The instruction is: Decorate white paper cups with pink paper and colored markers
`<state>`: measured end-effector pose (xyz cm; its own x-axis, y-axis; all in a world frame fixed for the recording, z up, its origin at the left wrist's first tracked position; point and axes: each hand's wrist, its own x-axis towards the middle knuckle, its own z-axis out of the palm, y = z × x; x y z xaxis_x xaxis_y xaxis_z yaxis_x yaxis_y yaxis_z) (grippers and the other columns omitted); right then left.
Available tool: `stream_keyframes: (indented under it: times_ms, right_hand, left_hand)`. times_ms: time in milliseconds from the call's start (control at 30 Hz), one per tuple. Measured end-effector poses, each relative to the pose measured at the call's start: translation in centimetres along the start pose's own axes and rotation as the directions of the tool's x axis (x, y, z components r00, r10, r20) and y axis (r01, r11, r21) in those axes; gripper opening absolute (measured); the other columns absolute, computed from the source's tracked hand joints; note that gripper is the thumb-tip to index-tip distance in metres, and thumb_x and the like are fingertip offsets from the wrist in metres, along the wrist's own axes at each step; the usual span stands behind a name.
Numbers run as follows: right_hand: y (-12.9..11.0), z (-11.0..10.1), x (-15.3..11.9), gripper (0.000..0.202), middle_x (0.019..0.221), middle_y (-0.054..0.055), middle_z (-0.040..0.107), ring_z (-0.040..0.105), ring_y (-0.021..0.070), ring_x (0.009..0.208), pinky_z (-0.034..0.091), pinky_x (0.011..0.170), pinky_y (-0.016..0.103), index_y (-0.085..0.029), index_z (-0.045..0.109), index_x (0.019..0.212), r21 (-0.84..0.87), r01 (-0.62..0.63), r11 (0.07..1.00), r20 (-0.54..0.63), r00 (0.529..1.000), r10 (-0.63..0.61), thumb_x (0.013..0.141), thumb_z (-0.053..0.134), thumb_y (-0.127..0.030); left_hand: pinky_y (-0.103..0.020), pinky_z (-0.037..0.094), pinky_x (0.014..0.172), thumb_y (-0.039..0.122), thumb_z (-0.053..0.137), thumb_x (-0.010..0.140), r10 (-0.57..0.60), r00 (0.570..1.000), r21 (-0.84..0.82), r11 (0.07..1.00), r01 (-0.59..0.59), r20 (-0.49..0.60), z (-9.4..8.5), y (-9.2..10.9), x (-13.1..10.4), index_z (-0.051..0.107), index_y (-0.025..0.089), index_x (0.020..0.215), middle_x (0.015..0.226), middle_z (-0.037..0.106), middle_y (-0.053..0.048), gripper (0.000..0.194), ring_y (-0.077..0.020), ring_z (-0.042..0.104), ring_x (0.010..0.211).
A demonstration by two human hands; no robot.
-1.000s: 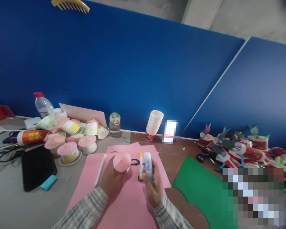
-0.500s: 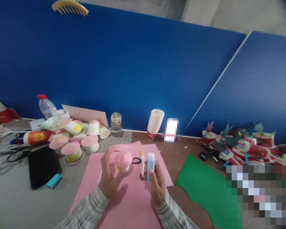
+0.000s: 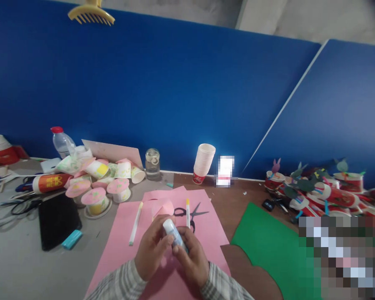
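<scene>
Over the pink paper sheets (image 3: 118, 233) both my hands meet on a blue and white glue stick (image 3: 176, 236). My right hand (image 3: 193, 254) is closed around its lower body. My left hand (image 3: 151, 252) is closed too, with its thumb against the stick near the white cap. A pink paper-topped cup (image 3: 165, 208) shows just beyond my left fingers, partly hidden; whether they still touch it I cannot tell. Black-handled scissors (image 3: 194, 214) lie open on the paper behind my right hand. One yellow-tipped marker (image 3: 188, 210) crosses them, and another pale marker (image 3: 136, 223) lies left.
Several pink-topped cups (image 3: 95, 200) crowd the left, near a black tablet-like slab (image 3: 59, 221) and a teal block (image 3: 71, 239). A glass jar (image 3: 153, 164) and stacked paper cups (image 3: 203, 162) stand behind. Green paper (image 3: 262, 250) and a pile of red cups (image 3: 334, 196) occupy the right.
My right hand has brought the glue stick left and tilted it. My left hand has come down and right from around the pink-topped cup onto the glue stick, uncovering the pale marker.
</scene>
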<state>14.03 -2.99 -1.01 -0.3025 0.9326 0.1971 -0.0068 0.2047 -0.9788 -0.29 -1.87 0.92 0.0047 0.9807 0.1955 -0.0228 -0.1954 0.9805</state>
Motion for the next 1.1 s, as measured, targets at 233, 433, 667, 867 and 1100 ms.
stream_keyframes:
  times_ms: [233,433,667,867,1100]
  right_hand:
    - [0.4,0.1,0.5,0.040,0.065,-0.001,0.060,0.049,0.0101,0.051,0.040,0.049,0.020,-0.018,0.060,0.089,0.329,-0.171,0.929,0.130,0.982,0.135,0.069,0.065,-0.053]
    - [-0.7,-0.9,0.9,0.033,0.061,0.002,0.065,0.051,0.0088,0.038,0.038,0.040,0.018,-0.016,0.057,0.088,0.629,-0.423,0.653,0.436,0.887,0.154,0.072,0.063,-0.044]
    - [-1.3,-1.7,1.3,0.034,0.072,-0.002,0.062,0.052,0.0084,0.045,0.040,0.046,0.019,-0.020,0.055,0.090,0.396,-0.505,0.767,0.533,0.806,0.256,0.063,0.073,-0.029]
    - [-1.0,-1.0,0.9,0.030,0.070,-0.006,0.056,0.048,0.0109,0.063,0.042,0.060,0.022,-0.022,0.061,0.086,0.003,-0.167,0.986,0.073,0.983,0.166,0.059,0.073,-0.016]
    - [-1.8,-3.0,1.5,0.027,0.071,0.000,0.061,0.055,0.0068,0.042,0.042,0.043,0.018,-0.014,0.056,0.088,0.330,-0.517,0.790,0.627,0.745,0.226,0.073,0.065,-0.034]
  left_hand:
    - [-0.022,0.039,0.036,0.048,0.072,0.054,-0.202,0.951,-0.300,0.916,0.268,0.233,-0.2,-0.8,0.4,0.062,0.018,0.087,0.051,0.056,0.005,0.046,-0.0101,0.049,0.038]
    - [-0.025,0.048,0.037,0.049,0.076,0.047,-0.233,0.945,-0.432,0.845,0.314,0.231,0.1,0.4,0.3,0.062,0.018,0.078,0.056,0.062,0.002,0.046,-0.0127,0.055,0.036]
    - [-0.024,0.045,0.029,0.050,0.075,0.049,-0.209,0.963,-0.367,0.893,0.260,0.173,-0.2,-0.3,0.1,0.062,0.018,0.080,0.062,0.066,-0.002,0.046,-0.0133,0.054,0.035]
    - [-0.027,0.053,0.051,0.046,0.077,0.046,-0.150,0.989,-0.289,0.947,0.140,-0.011,-0.1,-0.4,0.3,0.064,0.019,0.073,0.062,0.067,-0.002,0.041,-0.0178,0.060,0.057]
    - [-0.026,0.046,0.032,0.052,0.073,0.049,-0.181,0.982,-0.319,0.929,0.187,0.048,-0.1,0.0,0.1,0.061,0.019,0.078,0.061,0.065,-0.001,0.046,-0.0147,0.054,0.040]
